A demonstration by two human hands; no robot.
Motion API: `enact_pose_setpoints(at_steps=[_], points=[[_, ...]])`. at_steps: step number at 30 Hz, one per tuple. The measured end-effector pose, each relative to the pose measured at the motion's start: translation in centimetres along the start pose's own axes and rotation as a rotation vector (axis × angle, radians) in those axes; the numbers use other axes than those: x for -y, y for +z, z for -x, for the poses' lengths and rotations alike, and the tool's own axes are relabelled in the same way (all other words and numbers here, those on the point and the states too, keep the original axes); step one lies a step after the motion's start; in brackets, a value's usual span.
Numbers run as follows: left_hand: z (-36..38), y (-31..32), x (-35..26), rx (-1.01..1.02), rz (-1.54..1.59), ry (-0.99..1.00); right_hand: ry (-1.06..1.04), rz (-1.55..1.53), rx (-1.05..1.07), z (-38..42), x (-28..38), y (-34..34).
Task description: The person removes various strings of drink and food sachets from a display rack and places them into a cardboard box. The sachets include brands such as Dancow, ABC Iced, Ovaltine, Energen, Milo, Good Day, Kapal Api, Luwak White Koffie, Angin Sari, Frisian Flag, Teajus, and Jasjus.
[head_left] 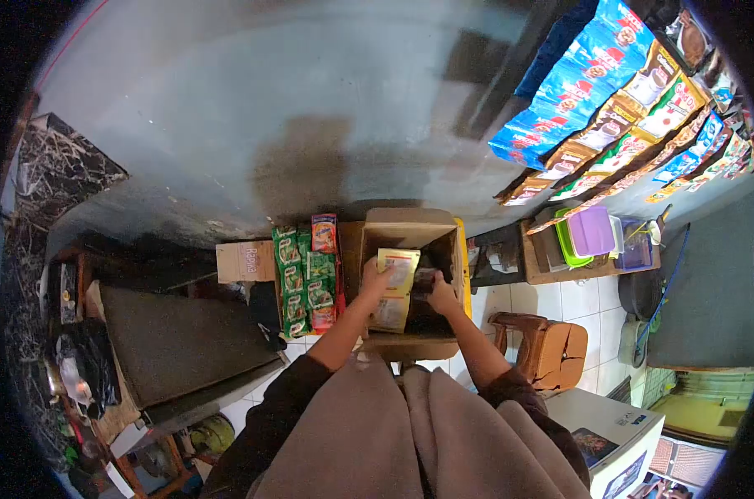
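Note:
An open cardboard box (410, 218) stands in front of me, against the wall. My left hand (377, 281) is closed on a strip of yellow sachets (399, 270) that hangs down inside the left part of the box. At the right part of the box, my right hand (441, 295) has its fingers bent round a dark packet (423, 280), whose details are too small to make out. Just left of the box lie green sachet strips (292, 287) and red sachets (324, 233) in a tray.
Sachet strips (572, 96) hang at the upper right. Plastic containers (591, 231) sit on a shelf at the right. A brown stool (553, 353) and a white box (618, 428) stand at the lower right. A dark flat surface (182, 341) is at the left.

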State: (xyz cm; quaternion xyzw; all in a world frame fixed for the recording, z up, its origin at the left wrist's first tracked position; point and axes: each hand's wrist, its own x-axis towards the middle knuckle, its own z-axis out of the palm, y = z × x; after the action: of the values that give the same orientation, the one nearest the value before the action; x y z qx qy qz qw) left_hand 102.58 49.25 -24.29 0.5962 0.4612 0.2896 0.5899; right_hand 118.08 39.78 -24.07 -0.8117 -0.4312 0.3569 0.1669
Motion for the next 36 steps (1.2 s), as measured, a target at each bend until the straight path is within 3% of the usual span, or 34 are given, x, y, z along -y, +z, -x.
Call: enact_pose_setpoints(at_steps=[2,3,5,6,8,10,11,13,15,16,17,18,21,23,27,29,30,31,34,36], points=[[-1.2,1.7,-0.8,-0.15,0.153,-0.692,0.087,0.001,0.016,-1.4,-1.5,2.2],[-0.5,1.6,5.5,-0.139,0.15,-0.694,0.166,0.009,0.036,-1.7,-2.6,3.5],[-3.3,2.8,15.4,-0.081,0.038,-0.623,0.131,0.036,0.083,-1.1,-3.9,5.0],[-2.2,3.1,16.0,-0.069,0.044,-0.62,0.085,0.062,0.128,-0.6,-4.3,5.4],[-0.7,3.7,15.7,0.238,-0.144,-0.625,-0.039,0.078,0.232,0.9,-4.1,4.8],[0.2,4.8,11.8,0.498,-0.048,-0.876,-0.19,0.072,0.293,3.8,-1.6,1.4],[0.2,5.0,11.2,0.534,-0.074,-0.805,-0.264,0.08,0.291,4.7,-0.7,-0.3],[-1.5,4.7,10.1,0.33,0.099,-0.473,-0.56,0.069,0.234,5.2,-1.1,-3.7],[-0.9,3.3,-2.4,0.333,-0.103,-0.319,-0.275,-0.143,0.388,8.1,3.2,-12.0],[-0.8,2.3,-7.0,0.377,-0.017,-0.2,-0.523,-0.056,0.176,7.8,2.3,-14.6],[-0.7,1.4,-11.1,0.416,0.069,-0.089,-0.371,0.012,0.131,9.8,5.3,-19.4],[-0.7,0.9,-15.0,0.362,-0.01,0.1,-0.577,-0.043,-0.086,9.1,3.8,-21.6],[0.5,0.6,-26.5,0.119,-0.252,0.744,-0.574,-0.46,-0.407,14.3,9.6,-31.5],[2.2,1.6,-33.1,0.077,-0.235,0.972,-0.694,-0.567,-0.574,14.1,11.1,-36.0],[1.0,5.7,-40.1,-0.045,-0.174,1.109,-0.864,-0.491,-0.935,11.3,13.6,-40.7],[-0.1,7.6,-41.1,-0.139,-0.175,1.126,-0.716,-0.397,-1.016,10.1,14.0,-40.9],[-0.6,8.4,-41.3,-0.068,-0.051,1.037,-0.774,-0.351,-1.063,9.4,14.0,-40.5],[-0.2,9.1,-42.0,0.002,0.069,0.946,-0.763,-0.277,-1.058,9.8,14.2,-40.3],[1.5,10.8,-42.4,-0.137,0.075,0.94,-0.94,-0.409,-1.02,9.7,14.3,-39.5],[1.6,12.0,-43.0,-0.218,0.13,1.034,-0.934,-0.737,-0.818,8.3,14.0,-39.8]])
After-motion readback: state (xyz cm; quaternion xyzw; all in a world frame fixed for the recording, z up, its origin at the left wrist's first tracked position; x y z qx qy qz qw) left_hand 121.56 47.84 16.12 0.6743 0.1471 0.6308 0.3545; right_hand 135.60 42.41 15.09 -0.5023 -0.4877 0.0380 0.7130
